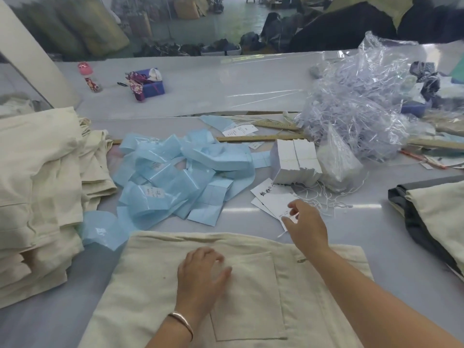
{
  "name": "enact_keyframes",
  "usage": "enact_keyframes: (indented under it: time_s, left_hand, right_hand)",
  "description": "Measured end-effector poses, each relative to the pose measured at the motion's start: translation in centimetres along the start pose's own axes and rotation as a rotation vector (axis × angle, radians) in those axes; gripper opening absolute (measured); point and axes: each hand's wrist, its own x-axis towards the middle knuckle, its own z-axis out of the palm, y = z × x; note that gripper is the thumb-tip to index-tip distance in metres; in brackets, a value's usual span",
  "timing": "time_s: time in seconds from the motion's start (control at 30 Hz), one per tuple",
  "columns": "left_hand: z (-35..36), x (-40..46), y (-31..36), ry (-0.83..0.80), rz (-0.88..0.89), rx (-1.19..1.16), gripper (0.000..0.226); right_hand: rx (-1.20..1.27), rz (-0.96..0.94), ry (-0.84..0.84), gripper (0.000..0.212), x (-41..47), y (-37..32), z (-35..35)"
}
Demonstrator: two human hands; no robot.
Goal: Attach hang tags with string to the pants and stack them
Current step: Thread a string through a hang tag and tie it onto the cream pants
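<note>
Cream pants [251,297] lie flat before me, back pocket up. My left hand [200,275] rests on them beside the pocket, fingers loosely spread. My right hand [306,224] reaches past the waistband and pinches the corner of a white hang tag [272,197] that lies with others on the table. Thin white strings [324,197] are scattered just beyond the tags. A bundle of white tags [295,159] bound with string stands behind them. A stack of folded cream pants [35,192] rises at the left.
Blue paper strips [175,172] litter the table's middle. Crumpled clear plastic with strings [356,101] heaps at the right, wooden rulers [251,138] beneath it. Folded cream and dark fabric [431,217] lies at the right edge. A purple box [150,84] and small bottle [91,77] stand far back.
</note>
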Motion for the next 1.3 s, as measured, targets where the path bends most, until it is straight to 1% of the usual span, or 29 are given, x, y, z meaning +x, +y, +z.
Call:
enact_keyframes:
  time_s: [0.07,0.1,0.17,0.23,0.3,0.33,0.4,0.43,0.47,0.5,0.53,0.57,0.6,0.67,0.7,0.73,0.8,0.83,0.87,0.9,0.93,1.0,1.03,1.1,1.13,1.2,1.27,1.3]
  left_hand:
    - [-0.8,2.1,-0.9,0.118,-0.048,-0.046,0.016]
    - [-1.4,3.4,-1.6,0.163,-0.091,-0.040,0.016]
    - [-2.9,6.4,-3.5,0.216,-0.200,-0.018,0.022]
    - [-4.5,9.3,-5.4,0.231,-0.291,-0.009,0.030]
    - [-5.5,11.0,-6.3,0.209,-0.316,-0.064,0.036]
    - [-5.7,11.3,-6.0,0.189,-0.277,-0.102,0.037]
    - [-5.4,10.3,-3.9,0.136,-0.139,-0.172,0.037]
    - [-4.9,9.2,-2.4,0.107,-0.057,-0.203,0.036]
    - [-4.1,7.8,-0.6,0.065,0.022,-0.240,0.032]
    - [-3.3,6.2,1.3,-0.006,0.087,-0.286,0.027]
    - [-2.3,4.5,3.3,-0.110,0.122,-0.345,0.024]
    - [-1.4,2.9,5.4,-0.231,0.124,-0.416,0.023]
    - [-0.4,1.4,7.1,-0.350,0.103,-0.486,0.024]
    - [1.5,-0.8,10.1,-0.549,0.047,-0.555,0.029]
    - [2.2,-1.7,11.2,-0.614,0.027,-0.541,0.034]
    - [2.6,-2.1,12.0,-0.643,0.008,-0.498,0.043]
    - [3.1,-2.4,13.1,-0.616,-0.047,-0.407,0.061]
    - [3.1,-2.3,13.5,-0.595,-0.078,-0.392,0.065]
    - [3.2,-2.1,13.6,-0.573,-0.101,-0.389,0.065]
    - [3.3,-1.9,13.6,-0.567,-0.119,-0.412,0.058]
    - [3.4,-1.6,13.4,-0.582,-0.140,-0.477,0.047]
    - [3.4,-1.3,12.8,-0.619,-0.215,-0.684,0.016]
    - [3.3,-1.3,12.5,-0.617,-0.263,-0.783,0.006]
    - [3.2,-1.2,11.9,-0.598,-0.327,-0.891,0.014]
    - [3.1,-1.3,11.8,-0.603,-0.339,-0.927,0.014]
    - [3.1,-1.4,12.0,-0.647,-0.346,-0.983,0.004]
    - [3.3,-1.7,12.1,-0.679,-0.340,-0.964,0.027]
    - [3.5,-1.9,12.1,-0.674,-0.334,-0.940,0.033]
  right_hand:
    - [0.023,-0.066,-0.052,0.027,0.5,-1.8,1.9]
    - [0.038,-0.101,-0.081,0.027,0.6,-2.5,2.9]
    - [0.066,-0.173,-0.144,0.025,0.5,-3.9,4.5]
    - [0.074,-0.227,-0.229,0.019,0.7,-4.6,5.3]
    - [0.085,-0.226,-0.312,0.013,0.9,-4.9,4.8]
    - [0.095,-0.206,-0.341,0.012,1.1,-4.7,4.2]
    - [0.054,-0.139,-0.348,0.012,0.9,-3.6,2.2]
    - [-0.035,-0.087,-0.316,0.010,0.5,-2.6,1.0]
    - [-0.174,-0.012,-0.274,0.008,-0.2,-1.3,-0.5]
    - [-0.319,0.090,-0.250,0.009,-1.2,0.2,-2.0]
    - [-0.430,0.204,-0.262,0.018,-2.4,1.5,-3.4]
    - [-0.493,0.311,-0.316,0.028,-3.8,2.6,-4.5]
    - [-0.506,0.380,-0.378,0.036,-5.2,3.5,-5.1]
    - [-0.390,0.408,-0.452,0.037,-7.4,4.6,-5.4]
    - [-0.241,0.394,-0.433,0.037,-8.2,4.9,-5.4]
    - [-0.033,0.376,-0.393,0.035,-8.8,4.9,-5.2]
    - [0.395,0.386,-0.339,0.027,-9.8,4.4,-5.4]
    - [0.553,0.406,-0.356,0.025,-10.1,4.2,-5.6]
    - [0.663,0.422,-0.392,0.025,-10.5,4.1,-5.6]
    - [0.723,0.429,-0.421,0.025,-11.0,4.1,-5.6]
    - [0.744,0.429,-0.425,0.022,-11.4,4.2,-5.6]
    - [0.716,0.414,-0.365,0.014,-12.0,4.4,-5.5]
    - [0.689,0.400,-0.325,0.013,-12.3,4.6,-5.5]
    - [0.643,0.362,-0.296,0.020,-13.0,5.1,-5.6]
    - [0.632,0.328,-0.321,0.026,-13.3,5.3,-5.7]
    - [0.653,0.241,-0.422,0.033,-14.0,5.5,-5.9]
    - [0.732,0.218,-0.532,0.035,-14.6,5.7,-6.0]
    - [0.769,0.223,-0.562,0.035,-14.8,5.9,-6.0]
